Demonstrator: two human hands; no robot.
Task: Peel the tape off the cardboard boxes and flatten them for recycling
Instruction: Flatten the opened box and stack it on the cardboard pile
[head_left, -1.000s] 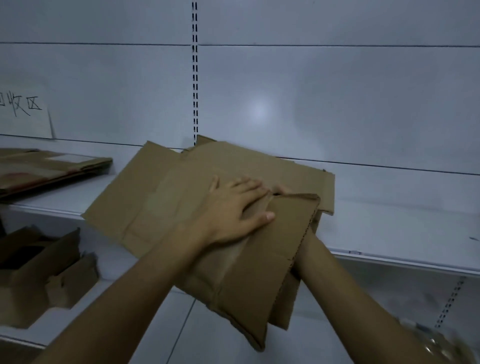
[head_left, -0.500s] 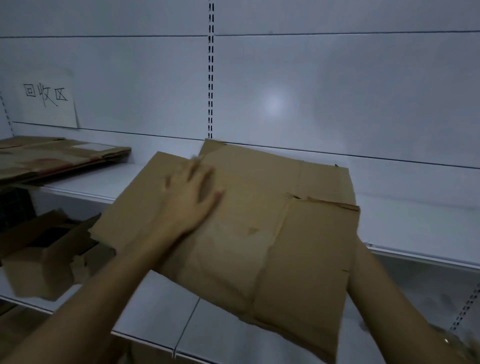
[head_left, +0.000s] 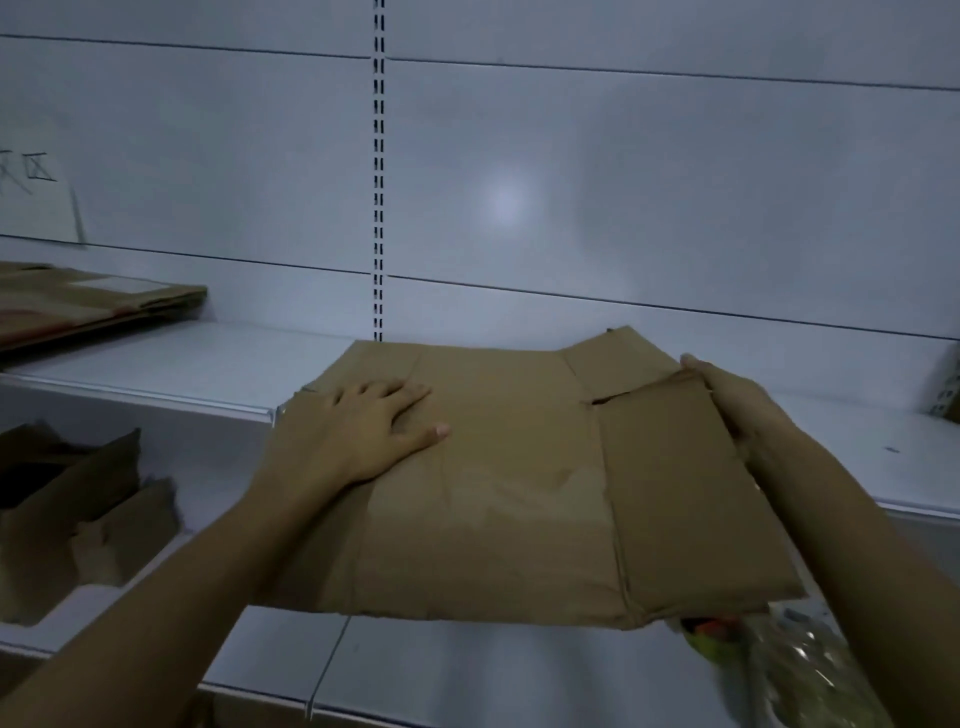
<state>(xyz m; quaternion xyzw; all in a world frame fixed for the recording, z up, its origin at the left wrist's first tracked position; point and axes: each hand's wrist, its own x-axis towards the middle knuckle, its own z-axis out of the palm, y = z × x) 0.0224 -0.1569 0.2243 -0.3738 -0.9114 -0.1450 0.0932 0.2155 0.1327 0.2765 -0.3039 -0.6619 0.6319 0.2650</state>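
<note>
The flattened brown cardboard box (head_left: 519, 483) lay nearly level at the front of the white metal shelf (head_left: 182, 364). Its far part lay over the shelf board and its near half stuck out past the front lip, above the lower white shelf (head_left: 467, 670). One flap at the far right corner was partly torn along its crease and sat a little raised.

The person's left hand (head_left: 374, 426) lay palm down on the left part of the box, fingers straight and spread, thumb out to the side, pressing the cardboard flat. The right hand (head_left: 737, 400) held the box by its right edge, near the torn flap. It curled round that edge, and most of its fingers were hidden behind the cardboard.

Well to the left on the same shelf sat a stack of flattened brown cardboard (head_left: 93, 301), with a white paper sign with handwritten characters (head_left: 36, 202) on the back wall above it. On the lower shelf to the left stood some open brown cardboard boxes (head_left: 67, 509). A dark slotted upright strip (head_left: 378, 182) ran down the white back panel behind the box. At the bottom right, just beneath the box's near corner, was some blurred clear plastic (head_left: 800, 670); I could not tell what it was.
</note>
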